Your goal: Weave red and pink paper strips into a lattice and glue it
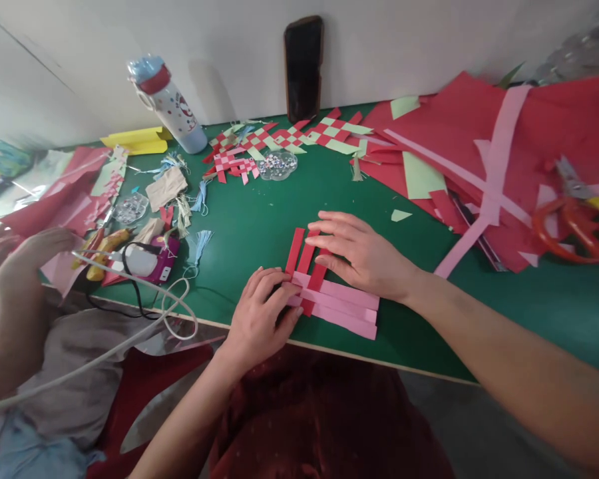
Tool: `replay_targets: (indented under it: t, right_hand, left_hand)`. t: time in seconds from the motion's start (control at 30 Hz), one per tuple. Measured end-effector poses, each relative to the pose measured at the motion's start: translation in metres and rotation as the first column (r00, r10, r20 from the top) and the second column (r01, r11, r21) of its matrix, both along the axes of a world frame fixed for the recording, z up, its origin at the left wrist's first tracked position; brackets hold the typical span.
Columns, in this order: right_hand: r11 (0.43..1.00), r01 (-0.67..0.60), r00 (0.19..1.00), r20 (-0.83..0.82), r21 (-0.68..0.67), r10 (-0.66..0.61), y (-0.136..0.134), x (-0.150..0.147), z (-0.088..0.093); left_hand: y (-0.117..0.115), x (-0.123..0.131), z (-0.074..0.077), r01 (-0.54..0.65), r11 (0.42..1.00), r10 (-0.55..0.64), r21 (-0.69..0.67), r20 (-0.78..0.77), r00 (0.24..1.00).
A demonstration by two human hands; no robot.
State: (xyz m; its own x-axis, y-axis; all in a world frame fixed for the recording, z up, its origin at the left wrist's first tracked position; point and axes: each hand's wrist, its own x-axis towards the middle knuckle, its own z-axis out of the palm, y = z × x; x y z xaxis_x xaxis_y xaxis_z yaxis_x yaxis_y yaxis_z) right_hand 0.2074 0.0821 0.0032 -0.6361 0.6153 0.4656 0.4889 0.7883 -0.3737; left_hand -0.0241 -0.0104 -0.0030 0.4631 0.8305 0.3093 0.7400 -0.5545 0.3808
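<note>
A small weave of red paper strips (296, 249) crossed by pink strips (349, 307) lies near the front edge of the green table (259, 213). My left hand (260, 314) rests on the weave's left corner, fingers curled and pinching the strip ends. My right hand (362, 251) lies flat across the red strips with fingers stretched out, pressing them down.
Finished red, pink and green woven pieces (289, 138) lie at the back by a leaning phone (303, 66) and a water bottle (168, 103). Red and pink paper sheets (484, 140) and orange scissors (574, 219) are on the right. Another person's hand (27, 256), a glue gun (107, 249) and white cable are left.
</note>
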Motion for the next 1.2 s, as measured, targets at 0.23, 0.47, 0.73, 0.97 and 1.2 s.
replay_targets:
  t: [0.23,0.47,0.73,0.97,1.2]
  right_hand:
    - [0.997,0.057,0.99,0.128,0.059,-0.064,-0.092,0.009,0.008]
    - [0.991,0.133,0.968,0.21,0.034,-0.137,-0.124,0.01,-0.019]
    - [0.99,0.133,0.973,0.182,0.051,-0.14,-0.124,0.011,-0.014]
    - [0.971,0.234,0.972,0.004,0.043,-0.234,-0.127,0.024,-0.01]
    - [0.957,0.292,0.956,0.035,0.001,-0.291,-0.14,0.041,-0.007]
  left_hand:
    - [-0.022,-0.008,0.006,0.209,0.976,-0.198,0.055,-0.169,0.966]
    - [-0.034,-0.006,-0.007,0.167,0.982,-0.135,0.084,-0.293,0.946]
    - [-0.041,-0.003,-0.012,0.092,0.989,-0.055,0.114,-0.29,0.956]
    - [-0.041,-0.007,-0.009,0.096,0.991,-0.065,0.095,-0.289,0.955]
    - [-0.042,-0.01,-0.01,0.106,0.992,-0.084,0.072,-0.256,0.963]
